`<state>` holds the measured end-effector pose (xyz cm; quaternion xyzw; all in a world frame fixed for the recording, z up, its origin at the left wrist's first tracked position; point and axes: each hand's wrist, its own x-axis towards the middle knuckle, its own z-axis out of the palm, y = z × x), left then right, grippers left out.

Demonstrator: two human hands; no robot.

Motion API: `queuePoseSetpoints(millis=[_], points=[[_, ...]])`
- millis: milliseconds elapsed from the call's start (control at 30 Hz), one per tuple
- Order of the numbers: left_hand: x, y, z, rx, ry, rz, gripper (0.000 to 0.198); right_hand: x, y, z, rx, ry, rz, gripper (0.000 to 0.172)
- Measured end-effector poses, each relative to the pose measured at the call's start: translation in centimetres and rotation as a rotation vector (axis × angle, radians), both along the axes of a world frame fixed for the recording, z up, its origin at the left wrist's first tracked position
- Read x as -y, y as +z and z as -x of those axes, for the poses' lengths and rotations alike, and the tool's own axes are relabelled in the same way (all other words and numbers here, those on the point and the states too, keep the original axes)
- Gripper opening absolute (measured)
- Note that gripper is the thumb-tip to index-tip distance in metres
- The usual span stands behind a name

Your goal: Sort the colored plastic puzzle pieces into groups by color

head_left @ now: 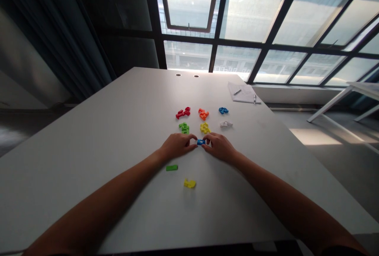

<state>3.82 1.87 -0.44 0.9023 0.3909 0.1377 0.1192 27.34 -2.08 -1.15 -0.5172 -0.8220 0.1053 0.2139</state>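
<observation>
A small blue plastic block [201, 142] is between my two hands at the middle of the table. My left hand [177, 144] pinches its left end with thumb and forefinger. From the other side, my right hand [219, 146] grips the right end with bent fingers. Just beyond the hands lie a pile of green blocks [184, 128] and a pile of yellow blocks [205, 128], both partly close behind my fingers. Nearer to me are a single long green block [172, 167] and a yellow piece with a rounded end [190, 184].
Farther back lie red blocks [182, 113], orange blocks [203, 114], other blue blocks [223, 110] and whitish clear pieces [226, 124]. Paper sheets [244, 92] with pens rest at the far right of the white table [124, 102]. Windows stand behind it.
</observation>
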Motion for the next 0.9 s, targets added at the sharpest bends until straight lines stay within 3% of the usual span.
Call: queuePoseSetpoints(millis=[900], points=[[-0.12,-0.25,0.16,-0.005,-0.038,-0.015,0.036,0.22,-0.66,-0.11,-0.061,0.050,-0.039,0.020]])
